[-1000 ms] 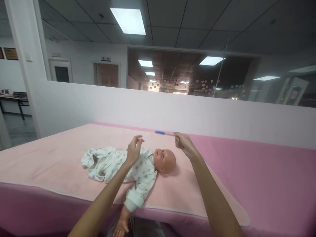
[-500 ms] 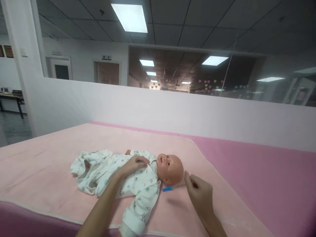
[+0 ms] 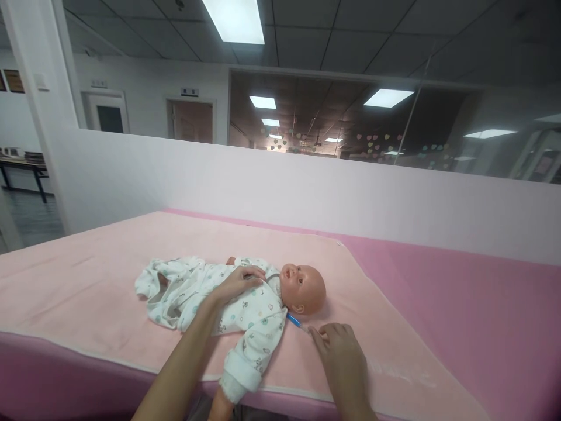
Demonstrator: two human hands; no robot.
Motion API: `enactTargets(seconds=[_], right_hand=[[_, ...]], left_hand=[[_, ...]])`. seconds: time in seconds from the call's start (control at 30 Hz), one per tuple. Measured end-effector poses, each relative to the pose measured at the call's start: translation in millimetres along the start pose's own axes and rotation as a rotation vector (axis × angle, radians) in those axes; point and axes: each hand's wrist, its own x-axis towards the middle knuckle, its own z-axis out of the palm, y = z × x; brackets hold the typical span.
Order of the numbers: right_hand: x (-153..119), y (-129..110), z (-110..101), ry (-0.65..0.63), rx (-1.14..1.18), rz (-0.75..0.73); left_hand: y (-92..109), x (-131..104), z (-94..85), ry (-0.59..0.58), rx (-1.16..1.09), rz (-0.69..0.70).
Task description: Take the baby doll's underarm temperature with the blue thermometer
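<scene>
A baby doll [image 3: 303, 289] lies on its back, its head to the right and its face turned up. It wears a white printed romper [image 3: 254, 313]. My left hand [image 3: 241, 282] rests on the doll's chest, its fingers and thumb closed on the romper's cloth near the collar. Beside the doll's head and shoulder, my right hand [image 3: 339, 345] pinches the clear end of a thin stick with a blue end [image 3: 293, 320]. That blue end points at the romper's shoulder, close to the neck. Whether it touches the cloth I cannot tell.
A pale pink sheet [image 3: 96, 263] lies under the doll, over a darker pink padded surface [image 3: 482, 292]. A low white wall [image 3: 307, 187] runs along the back, with glass above it. One doll arm [image 3: 221, 403] hangs past the near edge.
My right hand has moved down and left, turning the thin stick so its blue end now slants toward the doll's shoulder. My left hand stays on the chest. The view has tilted slightly downward.
</scene>
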Motion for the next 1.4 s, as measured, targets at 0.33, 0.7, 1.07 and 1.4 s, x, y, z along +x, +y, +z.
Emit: enactTargets(seconds=[0.33, 0.7, 1.07, 1.4], right_hand=[[88.6, -106.8, 61.4, -0.068, 0.665, -0.043], [76.0, -102.5, 88.2, 0.003, 0.873, 0.123], [74.7, -103.2, 87.9, 0.01, 0.878, 0.109], [74.2, -102.7, 88.7, -0.005, 0.876, 0.106]], left_hand=[[-4.0, 1.5, 1.6, -0.02, -0.064, 0.029], [-6.0, 0.6, 4.4, 0.078, -0.32, -0.023], [-4.1, 2.6, 1.3, 0.077, -0.27, -0.053], [-6.4, 2.0, 0.3, 0.136, -0.146, -0.002]])
